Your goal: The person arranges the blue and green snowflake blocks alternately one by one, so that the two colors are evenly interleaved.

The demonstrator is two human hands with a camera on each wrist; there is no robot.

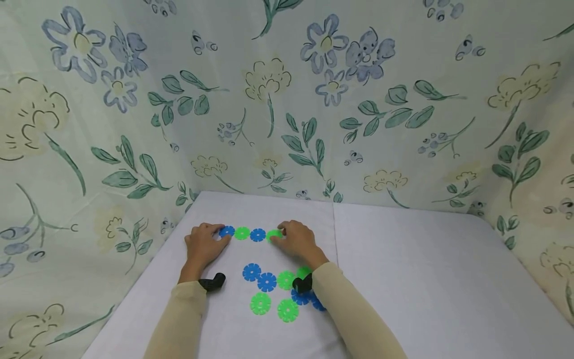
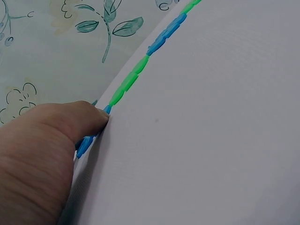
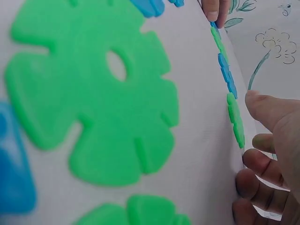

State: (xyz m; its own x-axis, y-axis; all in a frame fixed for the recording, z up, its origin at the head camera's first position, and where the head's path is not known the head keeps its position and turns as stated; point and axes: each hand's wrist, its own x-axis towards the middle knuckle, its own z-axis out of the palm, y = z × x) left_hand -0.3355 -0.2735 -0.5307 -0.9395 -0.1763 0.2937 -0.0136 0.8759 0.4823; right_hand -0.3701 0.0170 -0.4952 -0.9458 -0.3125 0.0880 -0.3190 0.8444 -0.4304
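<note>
A row of flat, notched plastic flower discs lies toward the far side of the table, alternating blue and green. At its left end my left hand (image 1: 204, 244) pinches a blue disc (image 1: 227, 231) between thumb and forefinger; the thumb covers part of that disc in the left wrist view. A green disc (image 1: 242, 233) and another blue disc (image 1: 257, 235) follow to the right. My right hand (image 1: 297, 239) hovers around the green end disc (image 3: 236, 121), its thumb above the disc and its loosely bent fingers beside it, without a visible grip.
Nearer me lie loose discs, such as a blue one (image 1: 251, 272) and green ones (image 1: 260, 303), (image 1: 288, 310). The right wrist camera (image 1: 302, 284) and sleeve (image 1: 354, 309) partly hide others. A floral curtain (image 1: 287, 99) stands behind the white-covered table (image 1: 412, 269).
</note>
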